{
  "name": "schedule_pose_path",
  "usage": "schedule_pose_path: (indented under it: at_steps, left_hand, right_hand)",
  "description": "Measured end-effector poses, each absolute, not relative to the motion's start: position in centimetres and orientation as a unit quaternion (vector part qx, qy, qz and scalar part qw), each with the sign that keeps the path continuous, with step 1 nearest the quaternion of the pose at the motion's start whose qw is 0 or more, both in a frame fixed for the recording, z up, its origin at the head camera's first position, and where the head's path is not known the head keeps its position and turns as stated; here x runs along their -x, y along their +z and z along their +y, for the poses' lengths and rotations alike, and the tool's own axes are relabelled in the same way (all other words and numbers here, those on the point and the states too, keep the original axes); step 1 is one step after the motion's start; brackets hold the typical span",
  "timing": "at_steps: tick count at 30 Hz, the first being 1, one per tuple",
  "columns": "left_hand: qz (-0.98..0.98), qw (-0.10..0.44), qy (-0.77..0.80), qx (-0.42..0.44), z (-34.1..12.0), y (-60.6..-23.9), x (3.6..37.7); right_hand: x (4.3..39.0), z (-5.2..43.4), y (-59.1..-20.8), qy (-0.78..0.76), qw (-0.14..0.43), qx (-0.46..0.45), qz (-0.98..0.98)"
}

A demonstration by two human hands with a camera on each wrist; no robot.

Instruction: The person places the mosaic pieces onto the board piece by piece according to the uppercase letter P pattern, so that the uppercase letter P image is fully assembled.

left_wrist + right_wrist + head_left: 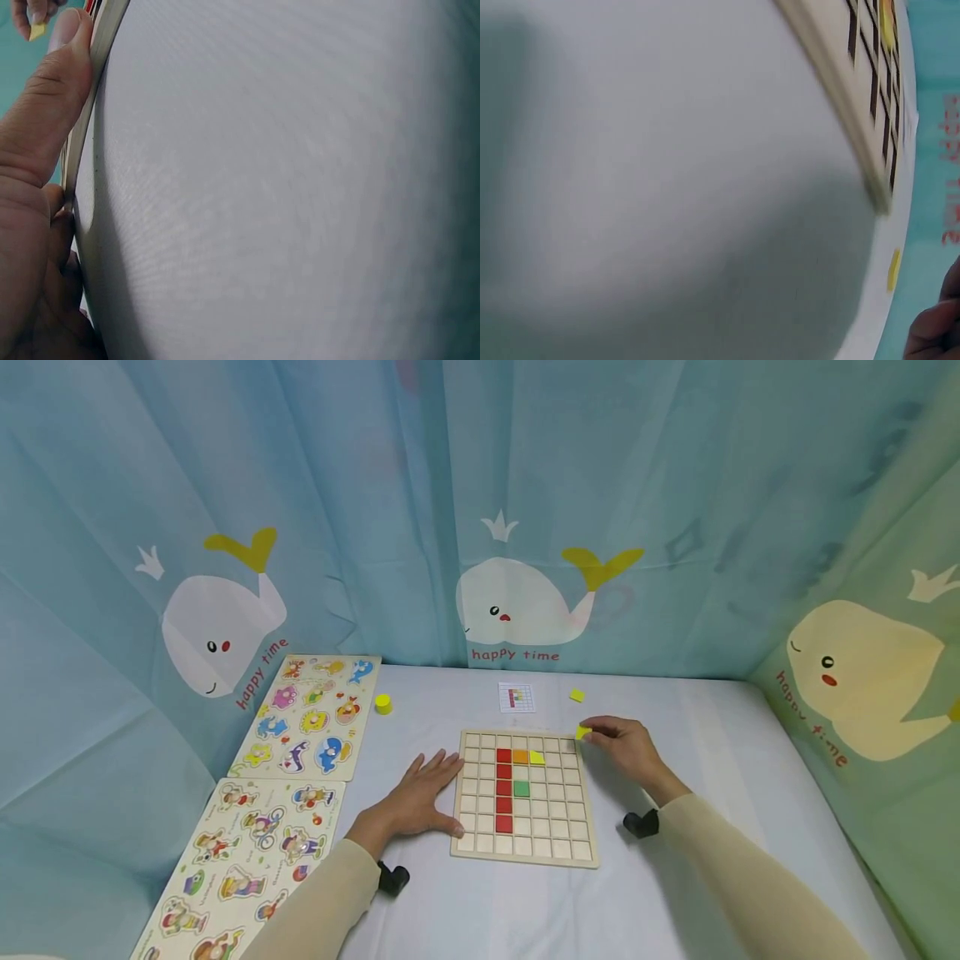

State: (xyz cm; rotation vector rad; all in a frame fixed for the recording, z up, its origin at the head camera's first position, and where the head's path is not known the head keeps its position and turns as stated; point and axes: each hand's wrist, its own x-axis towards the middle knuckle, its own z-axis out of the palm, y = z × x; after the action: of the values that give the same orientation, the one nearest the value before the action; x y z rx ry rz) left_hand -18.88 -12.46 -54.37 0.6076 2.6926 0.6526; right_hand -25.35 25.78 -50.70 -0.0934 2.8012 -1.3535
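Observation:
A square wooden grid board (558,847) lies on the table in front of me. Several red tiles (504,787) form a column in its cells. An orange tile (521,757) and a yellow tile (537,757) extend right from the column's top, with a green tile (521,788) lower down. My left hand (415,797) rests spread at the board's left edge, its thumb lying on the frame in the left wrist view. Over the far right corner, my right hand (628,750) pinches another yellow square tile (582,733) between thumb and fingers.
Behind the board lie a small pattern card (527,708) and a loose yellow tile (577,695). A yellow round piece (383,704) stands to the left, beside two picture puzzle boards (352,768). Whale-printed curtains (675,627) enclose the table.

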Motion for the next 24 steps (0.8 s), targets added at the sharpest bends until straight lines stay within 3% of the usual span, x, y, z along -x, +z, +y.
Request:
schedule_pose_path:
  at_steps: [15, 24]
  left_hand:
    - [0.939, 0.151, 0.223, -0.214, -12.4, -54.5, 19.0]
    - [0.939, 0.152, 0.22, -0.218, -12.5, -54.5, 19.0]
  right_hand:
    - [20.7, 21.6, -51.2, -0.443, 0.091, 0.037, 0.891]
    - [19.5, 19.9, -51.9, -0.437, 0.107, 0.045, 0.892]
